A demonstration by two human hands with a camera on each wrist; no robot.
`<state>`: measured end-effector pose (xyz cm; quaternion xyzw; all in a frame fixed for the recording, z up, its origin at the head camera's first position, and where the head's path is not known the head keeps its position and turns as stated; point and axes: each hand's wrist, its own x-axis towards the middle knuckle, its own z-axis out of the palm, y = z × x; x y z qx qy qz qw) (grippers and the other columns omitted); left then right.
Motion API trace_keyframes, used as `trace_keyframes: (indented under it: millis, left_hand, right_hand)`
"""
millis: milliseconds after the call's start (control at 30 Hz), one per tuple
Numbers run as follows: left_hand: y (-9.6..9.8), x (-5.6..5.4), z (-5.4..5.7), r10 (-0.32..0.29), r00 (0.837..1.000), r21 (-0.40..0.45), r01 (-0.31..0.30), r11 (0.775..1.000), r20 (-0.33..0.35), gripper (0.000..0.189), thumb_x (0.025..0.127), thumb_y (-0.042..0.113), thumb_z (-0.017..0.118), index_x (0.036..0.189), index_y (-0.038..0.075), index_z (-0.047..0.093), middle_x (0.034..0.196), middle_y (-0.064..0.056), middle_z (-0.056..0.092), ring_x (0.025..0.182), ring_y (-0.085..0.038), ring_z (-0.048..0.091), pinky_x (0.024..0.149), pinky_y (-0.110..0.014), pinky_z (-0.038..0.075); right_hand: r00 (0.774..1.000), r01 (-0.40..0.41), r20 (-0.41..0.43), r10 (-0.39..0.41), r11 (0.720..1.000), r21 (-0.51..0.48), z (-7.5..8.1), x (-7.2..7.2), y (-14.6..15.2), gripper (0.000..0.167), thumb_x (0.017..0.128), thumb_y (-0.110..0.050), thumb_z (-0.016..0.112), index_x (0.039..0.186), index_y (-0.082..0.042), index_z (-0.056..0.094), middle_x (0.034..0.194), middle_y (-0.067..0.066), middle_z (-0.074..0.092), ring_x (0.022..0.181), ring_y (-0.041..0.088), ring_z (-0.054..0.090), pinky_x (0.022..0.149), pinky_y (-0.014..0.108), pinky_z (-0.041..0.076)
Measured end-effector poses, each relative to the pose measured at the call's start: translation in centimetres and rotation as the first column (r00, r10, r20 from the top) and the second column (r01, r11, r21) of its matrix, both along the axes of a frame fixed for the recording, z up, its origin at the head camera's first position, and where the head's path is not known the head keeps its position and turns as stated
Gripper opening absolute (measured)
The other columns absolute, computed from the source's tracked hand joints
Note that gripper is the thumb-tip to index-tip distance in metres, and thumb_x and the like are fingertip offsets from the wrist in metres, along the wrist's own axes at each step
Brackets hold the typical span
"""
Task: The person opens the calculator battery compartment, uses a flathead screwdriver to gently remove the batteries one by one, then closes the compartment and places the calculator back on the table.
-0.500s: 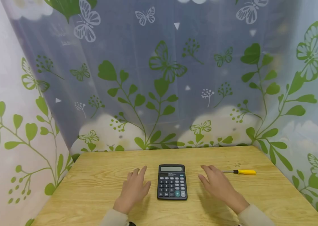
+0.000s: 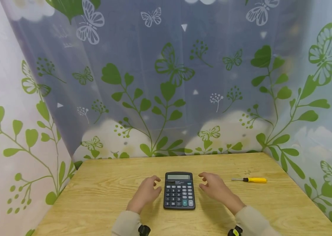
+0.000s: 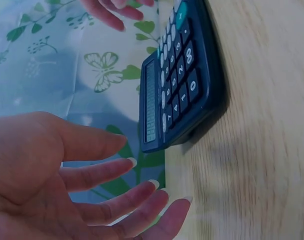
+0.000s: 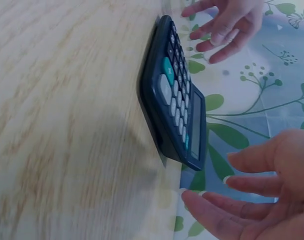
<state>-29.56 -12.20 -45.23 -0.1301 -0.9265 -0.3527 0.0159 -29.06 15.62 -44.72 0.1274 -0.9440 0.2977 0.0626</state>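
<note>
A dark calculator (image 2: 179, 190) lies face up on the wooden table (image 2: 104, 190), its display at the far end. Just left of it hovers my left hand (image 2: 146, 192), fingers loosely bent and apart from the calculator. My right hand (image 2: 216, 188) hangs on the other side, likewise relaxed and holding nothing. In the left wrist view, a gap shows between the left fingers (image 3: 117, 205) and the calculator (image 3: 179, 80). The right wrist view has the right hand (image 4: 262, 195) beside the calculator (image 4: 174, 95) without touching it.
A screwdriver with a yellow handle (image 2: 256, 180) lies on the table to the right of my right hand. Behind the table hangs a curtain (image 2: 172, 98) printed with leaves and butterflies, and similar cloth covers both sides.
Both hands have moved inward, closer to the calculator's sides, and their fingers have bent more. The calculator and the screwdriver lie where they were.
</note>
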Motion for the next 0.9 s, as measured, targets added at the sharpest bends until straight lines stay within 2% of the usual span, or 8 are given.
trace_keyframes:
  millis: [233,400,567,633,800,900]
  left_hand:
    - [0.3,-0.5,0.2,0.015,0.998,0.030,-0.017,0.999,0.065,0.033,0.097,0.007,0.066,0.128,-0.005,0.062,0.118,-0.029,0.066,0.106,-0.040,0.066,0.081,-0.051,0.060]
    - [0.6,-0.7,0.2,0.023,0.996,0.042,-0.026,0.999,0.087,0.033,0.097,0.006,0.066,0.128,-0.005,0.062,0.116,-0.029,0.065,0.101,-0.036,0.066,0.078,-0.047,0.061]
    - [0.7,-0.9,-0.2,0.018,0.991,0.086,-0.030,0.996,0.130,0.035,0.098,0.004,0.064,0.131,-0.006,0.059,0.115,-0.030,0.063,0.075,-0.024,0.065,0.059,-0.034,0.060]
    - [0.6,-1.0,-0.4,0.017,0.988,0.105,-0.033,0.994,0.151,0.035,0.098,0.003,0.062,0.132,-0.006,0.057,0.115,-0.030,0.061,0.069,-0.020,0.062,0.053,-0.030,0.059]
    - [0.8,-1.2,-1.0,0.013,0.982,0.132,-0.038,0.990,0.186,0.035,0.098,0.002,0.059,0.133,-0.006,0.056,0.110,-0.025,0.060,0.068,-0.020,0.062,0.053,-0.032,0.061]
    - [1.0,-1.4,-1.3,0.012,0.980,0.142,-0.041,0.989,0.199,0.038,0.098,0.001,0.057,0.135,-0.005,0.055,0.108,-0.023,0.059,0.061,-0.021,0.064,0.053,-0.034,0.062]
  right_hand:
    - [1.000,-0.011,-0.004,0.011,1.000,-0.022,-0.6,-0.9,-0.8,0.032,0.092,0.001,0.073,0.123,0.004,0.068,0.116,0.025,0.072,0.086,0.030,0.075,0.073,0.041,0.066]
    - [1.000,0.005,0.028,-0.004,0.999,-0.044,-0.9,-1.6,-0.9,0.032,0.091,0.003,0.073,0.123,0.006,0.068,0.114,0.024,0.072,0.090,0.031,0.074,0.078,0.043,0.066]
    - [0.998,0.013,0.056,-0.010,0.998,-0.061,-1.4,-2.2,-1.1,0.032,0.090,0.005,0.073,0.121,0.008,0.068,0.112,0.024,0.072,0.096,0.033,0.073,0.082,0.044,0.066]
    - [0.998,0.013,0.064,-0.009,0.998,-0.063,-1.7,-2.4,-1.2,0.032,0.090,0.004,0.072,0.122,0.008,0.068,0.113,0.024,0.072,0.099,0.035,0.073,0.084,0.046,0.065]
    - [0.997,0.011,0.072,-0.008,0.999,-0.044,-1.9,-2.7,-1.4,0.035,0.090,0.004,0.071,0.124,0.010,0.066,0.113,0.023,0.073,0.106,0.038,0.071,0.089,0.050,0.063]
    - [0.998,0.009,0.063,-0.007,1.000,-0.030,-2.0,-2.8,-1.4,0.037,0.089,0.003,0.072,0.124,0.011,0.066,0.111,0.023,0.073,0.107,0.039,0.070,0.091,0.051,0.063]
